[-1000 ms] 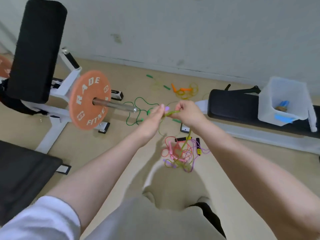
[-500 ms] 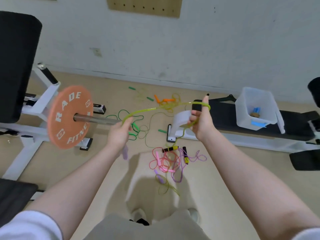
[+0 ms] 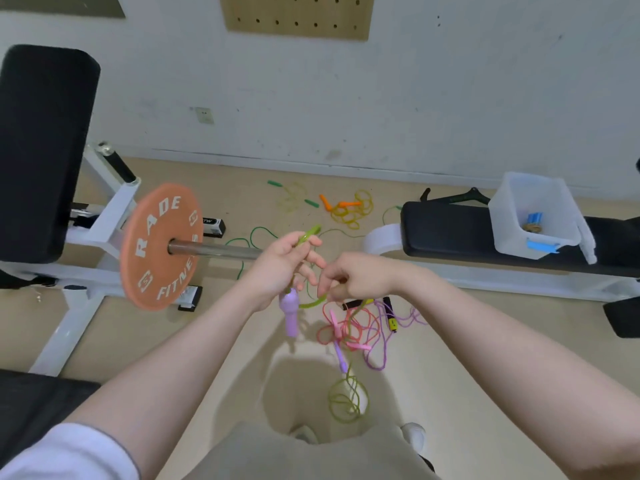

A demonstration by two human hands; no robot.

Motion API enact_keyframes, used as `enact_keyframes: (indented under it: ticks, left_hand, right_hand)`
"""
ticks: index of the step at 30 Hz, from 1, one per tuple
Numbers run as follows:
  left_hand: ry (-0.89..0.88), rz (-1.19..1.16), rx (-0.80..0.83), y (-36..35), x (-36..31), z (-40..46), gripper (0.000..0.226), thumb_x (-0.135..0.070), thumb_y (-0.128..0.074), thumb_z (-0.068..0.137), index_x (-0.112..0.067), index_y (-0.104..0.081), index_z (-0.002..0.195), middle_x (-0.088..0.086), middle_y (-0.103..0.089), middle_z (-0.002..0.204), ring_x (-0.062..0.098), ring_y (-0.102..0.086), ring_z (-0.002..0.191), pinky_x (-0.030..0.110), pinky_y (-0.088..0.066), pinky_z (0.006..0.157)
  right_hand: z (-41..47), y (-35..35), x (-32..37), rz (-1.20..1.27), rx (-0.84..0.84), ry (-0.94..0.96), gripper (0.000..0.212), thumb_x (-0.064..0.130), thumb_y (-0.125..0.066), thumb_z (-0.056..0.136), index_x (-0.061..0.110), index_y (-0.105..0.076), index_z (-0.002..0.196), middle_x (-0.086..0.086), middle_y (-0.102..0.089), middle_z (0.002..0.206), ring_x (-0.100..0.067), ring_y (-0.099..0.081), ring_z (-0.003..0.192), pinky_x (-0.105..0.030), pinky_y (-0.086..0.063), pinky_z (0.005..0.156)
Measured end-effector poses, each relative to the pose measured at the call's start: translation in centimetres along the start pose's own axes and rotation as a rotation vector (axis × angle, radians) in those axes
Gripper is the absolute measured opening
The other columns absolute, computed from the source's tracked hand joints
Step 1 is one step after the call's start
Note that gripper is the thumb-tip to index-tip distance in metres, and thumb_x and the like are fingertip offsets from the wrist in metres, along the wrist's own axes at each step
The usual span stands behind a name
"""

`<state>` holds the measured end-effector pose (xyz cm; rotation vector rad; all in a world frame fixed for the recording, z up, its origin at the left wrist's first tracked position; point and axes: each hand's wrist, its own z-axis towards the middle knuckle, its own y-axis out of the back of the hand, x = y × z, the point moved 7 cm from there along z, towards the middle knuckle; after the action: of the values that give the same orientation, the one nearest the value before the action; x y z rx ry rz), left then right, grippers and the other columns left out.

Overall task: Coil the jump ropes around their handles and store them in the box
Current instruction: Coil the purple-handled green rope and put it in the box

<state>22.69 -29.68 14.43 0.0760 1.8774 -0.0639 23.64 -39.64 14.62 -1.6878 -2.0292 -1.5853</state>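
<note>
Green rope [image 3: 313, 302] betw. both hands' fingers [image 3: 306, 242], lilac handle [image 3: 290, 313] below.

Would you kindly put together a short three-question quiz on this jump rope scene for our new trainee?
1. True or false: the left hand grips the yellow-green rope above a purple handle.
2. Where does the clear box stand? A) on the floor B) on the black bench C) on the barbell
3. Fill in: the weight plate reads RADE ____.

Key: 1 true; 2 B; 3 FITNESS. The right hand pinches the same rope.
</note>
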Motion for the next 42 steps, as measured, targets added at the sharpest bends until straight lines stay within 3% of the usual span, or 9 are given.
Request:
enact_keyframes:
  ticks: [4,8,14,21,24,28,32,38,42]
  left_hand:
    - [0.030,0.075,0.037,0.8,0.4,-0.7,0.018,-0.013,-0.033,0.102,-0.012,-0.050,0.096,-0.002,-0.066,0.073,-0.003,-0.058,0.048,0.013,-0.035,0.039]
    - [0.060,-0.122,0.137,0.5,0.7,-1.1,0.020,-0.014,-0.034,0.101,-0.010,-0.051,0.091,0.007,-0.069,0.063,0.017,-0.066,0.053,0.023,-0.053,0.054]
    - [0.056,-0.153,0.094,1.4,1.5,-1.2,0.032,-0.022,-0.028,0.102,-0.009,-0.050,0.084,-0.007,-0.032,0.043,0.005,-0.019,0.033,0.013,-0.019,0.036]
    - [-0.003,-0.544,0.197,1.1,-1.2,-1.8,0.036,-0.032,-0.035,0.090,-0.018,-0.053,0.117,-0.011,-0.044,0.045,-0.001,-0.012,0.032,0.016,-0.007,0.035]
    - [-0.026,-0.713,0.151,3.3,-2.2,-1.5,0.042,-0.035,-0.038,0.085,-0.026,-0.049,0.124,-0.003,-0.069,0.100,-0.002,-0.035,0.035,0.006,-0.028,0.031]
    - [-0.033,-0.717,-0.082,8.0,-1.1,-0.5,0.039,-0.022,-0.033,0.099,-0.019,-0.036,0.138,0.007,-0.049,0.135,0.021,-0.072,0.078,0.027,-0.055,0.076]
    - [0.049,-0.523,-0.142,7.9,0.9,0.0,0.052,-0.006,-0.036,0.099,-0.015,-0.019,0.147,0.006,-0.044,0.143,0.025,-0.071,0.078,0.033,-0.056,0.079]
    - [0.108,0.107,-0.051,5.3,1.9,-0.7,0.047,0.009,-0.033,0.093,-0.007,-0.035,0.137,0.018,-0.067,0.110,0.004,-0.064,0.052,0.019,-0.046,0.053]
    - [0.150,-0.050,0.110,2.9,0.9,-2.5,0.031,-0.016,-0.033,0.101,-0.018,-0.044,0.129,0.014,-0.066,0.108,0.002,-0.058,0.043,0.027,-0.046,0.054]
  right_hand:
    - [-1.0,3.2,2.6,0.246,-0.143,0.141,0.013,0.000,-0.060,0.085,0.007,-0.068,0.092,-0.001,-0.060,0.066,0.006,-0.051,0.051,-0.004,-0.036,0.056]
    - [-0.9,6.2,2.2,0.604,-0.474,0.185,0.011,-0.002,-0.056,0.088,0.005,-0.065,0.087,0.003,-0.056,0.059,0.002,-0.040,0.044,-0.008,-0.032,0.047]
    - [-1.1,8.1,-2.9,0.855,-0.949,-0.038,0.008,0.004,-0.056,0.089,0.007,-0.064,0.090,0.000,-0.054,0.064,0.003,-0.039,0.038,-0.008,-0.029,0.043]
    - [2.1,4.1,-3.5,0.417,-0.789,-0.134,0.022,0.023,-0.053,0.093,0.009,-0.063,0.079,0.005,-0.054,0.057,0.000,-0.045,0.051,-0.024,-0.036,0.059]
    - [3.1,0.7,-4.4,0.309,-0.540,-0.248,0.029,0.032,-0.042,0.097,0.014,-0.055,0.078,0.002,-0.052,0.055,-0.016,-0.050,0.057,-0.027,-0.038,0.064]
    - [3.0,-2.7,-2.7,0.088,-0.243,-0.185,0.016,0.024,-0.037,0.099,0.014,-0.048,0.093,-0.014,-0.058,0.079,-0.028,-0.055,0.075,-0.034,-0.041,0.065]
    - [2.8,-4.4,2.7,-0.286,0.069,-0.019,0.022,0.022,-0.040,0.097,0.011,-0.047,0.079,-0.013,-0.054,0.073,-0.031,-0.048,0.078,-0.036,-0.038,0.070]
    - [0.5,1.9,8.8,-0.260,-0.165,0.190,0.021,0.021,-0.063,0.086,0.005,-0.062,0.072,0.008,-0.036,0.050,-0.013,-0.039,0.050,-0.025,-0.025,0.050]
    - [-0.4,6.1,6.2,0.282,-0.424,0.164,0.020,0.013,-0.071,0.080,0.020,-0.062,0.063,0.004,-0.052,0.055,-0.004,-0.045,0.049,-0.017,-0.043,0.047]
